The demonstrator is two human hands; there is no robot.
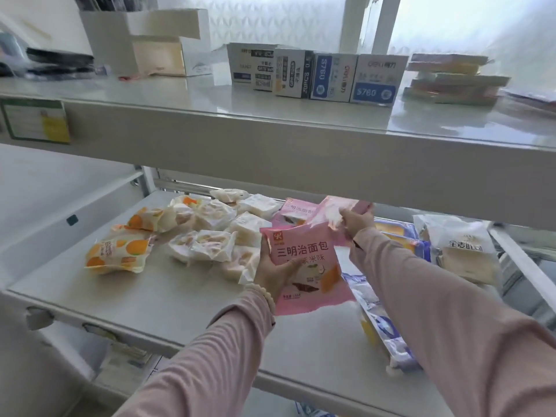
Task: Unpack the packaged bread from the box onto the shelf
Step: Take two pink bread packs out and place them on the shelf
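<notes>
Three pink bread packs (304, 254) at shelf (168, 299): left grip (270, 275) clasps one, right grip (356, 221) pinches one, one lying.

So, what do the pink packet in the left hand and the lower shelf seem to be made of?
Pink packet: thin plastic film with a glossy finish; it creases and catches the light. Lower shelf: probably painted metal or laminate, smooth and off-white with a soft sheen; I cannot tell which of the two.
</notes>
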